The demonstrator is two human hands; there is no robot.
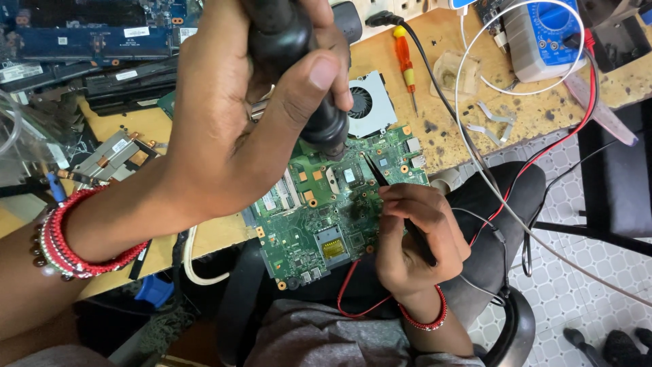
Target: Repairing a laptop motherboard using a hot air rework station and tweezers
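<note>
Your left hand (pixel 224 115) and right hand (pixel 414 238) were both bare, with no gloves and no rings that could be made out. Your left wrist carried a thick stack of red corded bands (pixel 75 241), wound many times round, with a string of dark and pale beads (pixel 42 248) lying against them on the forearm side. Your right wrist wore a single thin red beaded band (pixel 426 318), and grey fabric (pixel 326 336) covered your lap below it.

On your bench you have an orange-handled screwdriver (pixel 405 62) beside a square cooling fan (pixel 367 103), a blue multimeter (pixel 543 37) at the far edge (white cable looped around it), and a copper heatsink (pixel 112 156) at your left.
</note>
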